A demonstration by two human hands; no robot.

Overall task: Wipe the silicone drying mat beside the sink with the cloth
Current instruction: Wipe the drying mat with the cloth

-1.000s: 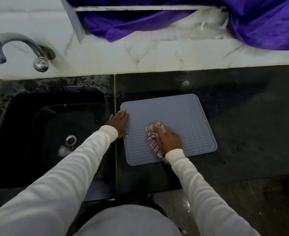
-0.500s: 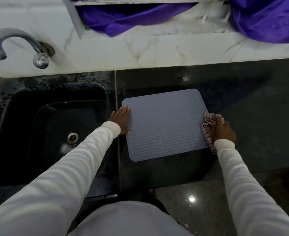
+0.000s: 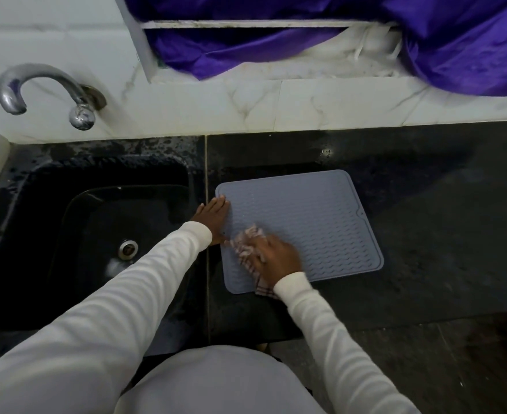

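A grey ribbed silicone drying mat (image 3: 315, 222) lies flat on the dark counter just right of the sink. My right hand (image 3: 276, 256) presses a checked red-and-white cloth (image 3: 246, 243) onto the mat's near left part; the cloth bunches out in front of my fingers and trails under my wrist. My left hand (image 3: 213, 218) lies flat, fingers together, on the mat's left edge and holds it down. The cloth and right hand look blurred.
A black sink (image 3: 97, 234) with a metal drain (image 3: 128, 248) sits to the left, under a chrome tap (image 3: 43, 88). A white marble ledge (image 3: 306, 109) runs behind the dark counter (image 3: 440, 219), with purple fabric (image 3: 455, 40) draped above it. The counter's front edge is near my body.
My right hand has swept the cloth from the mat's right edge back across to its near left part. My left hand has stayed on the left edge.
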